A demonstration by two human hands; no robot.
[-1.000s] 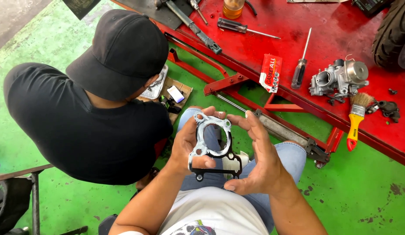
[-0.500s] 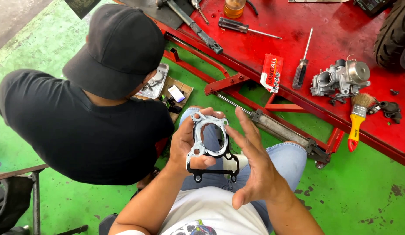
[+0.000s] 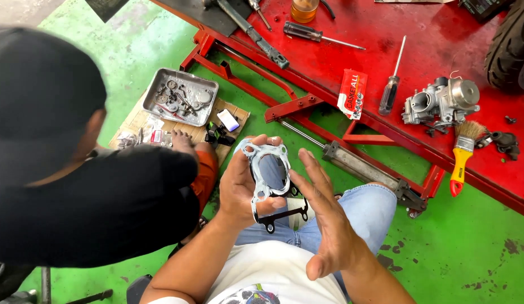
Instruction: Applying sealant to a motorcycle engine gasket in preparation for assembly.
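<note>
— While a co-worker in a black cap [image 3: 39, 84] and black shirt crouches beside the seated person, what does the left hand [image 3: 242, 186] hold?

— A thin metal gasket [image 3: 267, 169] with a large round opening, pinched at its lower edge between thumb and fingers and raised over the lap in blue jeans [image 3: 363, 208]. A second, darker gasket [image 3: 284, 214] hangs just behind and below it in the same grip.

— And the right hand [image 3: 327, 225]?

— It is spread wide and holds nothing, palm turned toward the gasket, its fingertips just beside the gasket's right edge. Whether they touch it cannot be told.

— What lies around the gasket?

— Up and to the left of it, a metal tray [image 3: 180, 95] of small engine parts sits on a sheet of cardboard [image 3: 231, 132] on the green floor [image 3: 464, 253]. The co-worker's hand [image 3: 183, 141] rests on that cardboard, between tray and gasket.

— And past it?

— Beyond the gasket runs the red bench [image 3: 442, 45]. A red and white packet [image 3: 352, 93] lies on it straight above the gasket. Right of the packet is a black-handled screwdriver [image 3: 390, 90], then a grey carburettor [image 3: 442, 101]. A paintbrush with a yellow and red handle [image 3: 462, 157] lies further right, below the carburettor. A second screwdriver [image 3: 318, 35] rests higher up the bench, and a black tyre [image 3: 512, 45] fills the far right corner. A steel cylinder [image 3: 363, 166] on the bench's red frame slants just right of the gasket.
</note>
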